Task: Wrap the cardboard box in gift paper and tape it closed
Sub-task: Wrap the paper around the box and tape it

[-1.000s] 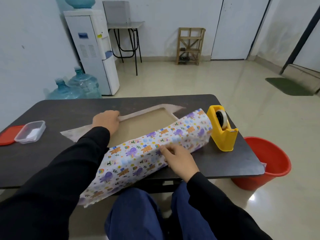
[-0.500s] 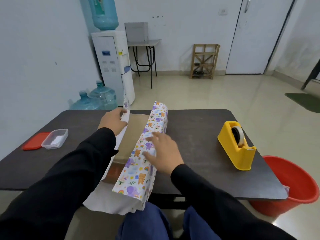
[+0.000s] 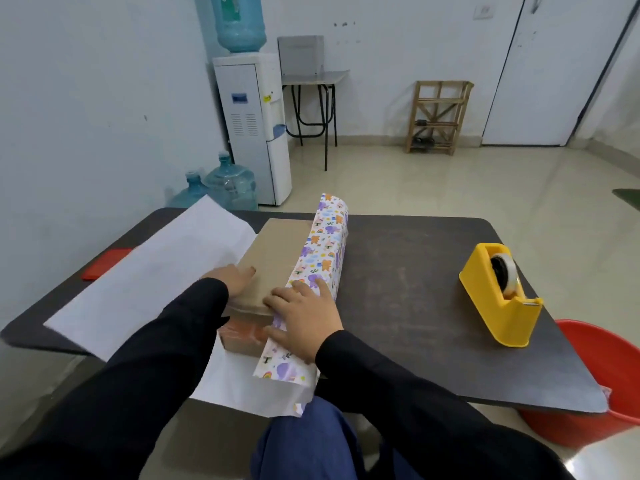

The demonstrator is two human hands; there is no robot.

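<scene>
A flat cardboard box point(image 3: 273, 263) lies lengthwise on the dark table point(image 3: 408, 292), on top of a sheet of gift paper point(image 3: 323, 251). The paper's printed side is folded up over the box's right edge; its white underside spreads flat to the left. My right hand point(image 3: 303, 318) presses flat on the folded printed flap at the box's near right corner. My left hand point(image 3: 230, 277) rests flat at the box's left edge, touching the white paper. A yellow tape dispenser point(image 3: 498, 294) stands at the right of the table, apart from both hands.
A red lid point(image 3: 105, 265) peeks out from under the white paper at the far left. A red bucket point(image 3: 602, 386) stands on the floor by the table's right corner. A water dispenser point(image 3: 252, 126) and spare bottles stand behind.
The left flap of paper that my left hand held up now lies flat on the table, white side up, covering the clear container. My left hand has come down to the box's edge.
</scene>
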